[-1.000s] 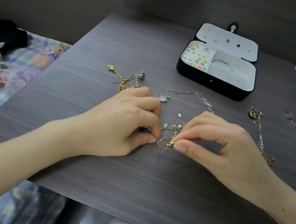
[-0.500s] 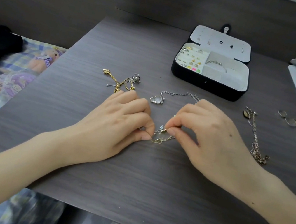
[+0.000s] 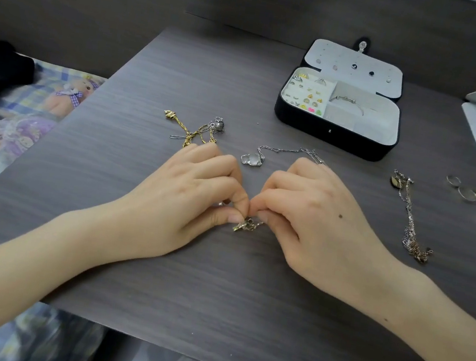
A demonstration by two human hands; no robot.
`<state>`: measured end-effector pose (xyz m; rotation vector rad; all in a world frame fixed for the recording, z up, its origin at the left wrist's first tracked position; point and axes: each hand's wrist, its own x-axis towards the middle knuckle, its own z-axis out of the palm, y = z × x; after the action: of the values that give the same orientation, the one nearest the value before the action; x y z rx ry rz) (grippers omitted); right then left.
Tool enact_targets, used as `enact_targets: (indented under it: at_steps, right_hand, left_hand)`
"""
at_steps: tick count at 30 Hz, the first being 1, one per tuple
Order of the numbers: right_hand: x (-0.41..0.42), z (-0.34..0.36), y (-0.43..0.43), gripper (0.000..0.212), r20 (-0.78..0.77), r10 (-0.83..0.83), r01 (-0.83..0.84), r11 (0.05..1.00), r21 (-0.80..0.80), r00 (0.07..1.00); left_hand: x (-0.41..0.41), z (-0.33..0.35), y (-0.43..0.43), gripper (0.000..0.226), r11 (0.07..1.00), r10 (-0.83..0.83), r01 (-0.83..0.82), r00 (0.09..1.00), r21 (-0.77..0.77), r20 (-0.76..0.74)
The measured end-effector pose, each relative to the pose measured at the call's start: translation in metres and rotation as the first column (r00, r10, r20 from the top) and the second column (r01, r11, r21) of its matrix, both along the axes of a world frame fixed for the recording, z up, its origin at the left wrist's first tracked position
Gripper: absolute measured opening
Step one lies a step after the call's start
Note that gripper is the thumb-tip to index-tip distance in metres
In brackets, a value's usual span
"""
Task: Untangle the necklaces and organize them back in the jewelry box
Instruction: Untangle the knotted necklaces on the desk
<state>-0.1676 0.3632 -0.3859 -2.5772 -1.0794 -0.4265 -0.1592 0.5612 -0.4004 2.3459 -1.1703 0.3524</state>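
Pinching a tangled gold-and-silver chain knot (image 3: 248, 225) low on the table (image 3: 213, 285): left hand (image 3: 183, 200) and right hand (image 3: 314, 220), fingers curled (fingertips nearly meeting). Open jewelry box (image 3: 331, 135) sits well beyond.

One wide-angle view from my head, facing forward and down.
It looks closely over the dark grey wood-grain tabletop (image 3: 213, 285), my left hand (image 3: 184, 193) and right hand (image 3: 318, 218) mid-frame, the open black jewellery box (image 3: 330, 139) beyond.
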Motion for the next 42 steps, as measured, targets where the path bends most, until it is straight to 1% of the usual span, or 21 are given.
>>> enact_targets:
  at_steps: [2, 5, 7, 9, 12, 15, 17, 18, 21, 23, 25, 28, 30, 33, 35, 38, 42]
  right_hand:
    - [-0.001, -0.002, 0.000, 0.021, 0.014, -0.017, 0.017, 1.000, -0.008, 1.000]
    - [-0.006, -0.001, 0.000, 0.015, 0.112, -0.100, 0.099, 0.995, 0.013, 0.989]
    - [-0.014, 0.003, 0.000, 0.006, 0.168, -0.121, 0.113, 0.992, 0.057, 0.978]
    - [-0.024, 0.005, 0.002, 0.012, 0.199, -0.092, 0.076, 0.993, 0.085, 0.976]
    - [-0.033, 0.001, 0.007, 0.017, 0.234, -0.045, 0.045, 0.999, 0.004, 0.971]
    - [-0.036, -0.007, 0.010, 0.014, 0.258, -0.071, 0.101, 0.989, -0.105, 0.964]
    - [-0.037, -0.008, 0.008, 0.018, 0.228, -0.072, 0.107, 0.984, -0.145, 0.971]
    - [-0.037, -0.007, 0.007, 0.021, 0.195, -0.053, 0.082, 0.986, -0.144, 0.979]
    - [-0.034, -0.004, 0.000, 0.022, 0.031, 0.073, -0.071, 0.995, -0.076, 0.997]
    - [-0.030, 0.000, -0.008, 0.020, -0.104, 0.144, -0.146, 0.989, -0.008, 0.984]
    - [-0.026, 0.004, -0.015, 0.017, -0.229, 0.176, -0.172, 0.984, 0.039, 0.957]
    - [-0.024, 0.007, -0.021, 0.017, -0.331, 0.185, -0.169, 0.983, 0.079, 0.925]
    - [-0.025, 0.006, -0.023, 0.024, -0.352, 0.166, -0.134, 0.984, 0.114, 0.921]
    - [-0.027, 0.003, -0.021, 0.033, -0.273, 0.057, -0.038, 0.996, 0.074, 0.960]
    - [-0.028, 0.000, -0.021, 0.032, -0.247, 0.017, -0.008, 0.999, 0.038, 0.969]
    - [-0.030, -0.001, -0.025, 0.025, -0.264, 0.039, -0.032, 0.999, 0.030, 0.964]
    - [-0.030, 0.001, -0.032, 0.026, -0.276, 0.042, -0.043, 0.999, 0.003, 0.960]
  left_hand:
    - [0.001, 0.000, 0.000, 0.023, 1.000, -0.005, 0.005, 1.000, -0.014, -0.014]
    - [0.002, -0.001, 0.000, 0.027, 1.000, 0.009, -0.009, 1.000, -0.016, -0.015]
    - [0.003, -0.001, -0.001, 0.029, 1.000, 0.017, -0.017, 1.000, -0.007, -0.013]
    - [0.003, -0.001, -0.001, 0.027, 1.000, 0.016, -0.016, 1.000, -0.006, -0.023]
    - [0.004, -0.001, 0.000, 0.025, 1.000, 0.019, -0.020, 0.999, -0.020, -0.045]
    - [0.005, -0.002, -0.001, 0.024, 0.999, 0.022, -0.024, 0.998, -0.035, -0.064]
    - [0.005, -0.002, -0.001, 0.024, 0.999, 0.025, -0.028, 0.997, -0.034, -0.069]
    - [0.006, -0.002, -0.001, 0.024, 0.999, 0.027, -0.029, 0.997, -0.031, -0.069]
    - [0.006, -0.002, 0.000, 0.024, 0.999, 0.028, -0.030, 0.997, -0.025, -0.072]
    - [0.006, -0.002, 0.000, 0.024, 0.999, 0.031, -0.032, 0.997, -0.018, -0.073]
    - [0.005, -0.002, 0.000, 0.025, 0.999, 0.033, -0.034, 0.997, -0.010, -0.072]
    - [0.004, -0.001, 0.001, 0.024, 1.000, 0.029, -0.030, 0.997, -0.004, -0.074]
    - [0.004, -0.001, 0.001, 0.023, 1.000, 0.021, -0.022, 0.997, -0.005, -0.076]
    - [0.002, 0.000, 0.000, 0.023, 1.000, 0.010, -0.010, 0.997, -0.005, -0.078]
    - [0.001, 0.001, 0.001, 0.024, 1.000, 0.007, -0.007, 0.998, 0.002, -0.065]
    - [-0.002, 0.001, 0.001, 0.024, 1.000, -0.005, 0.005, 1.000, 0.027, -0.027]
    - [-0.006, 0.001, 0.005, 0.024, 0.997, -0.044, 0.042, 0.998, 0.069, 0.033]
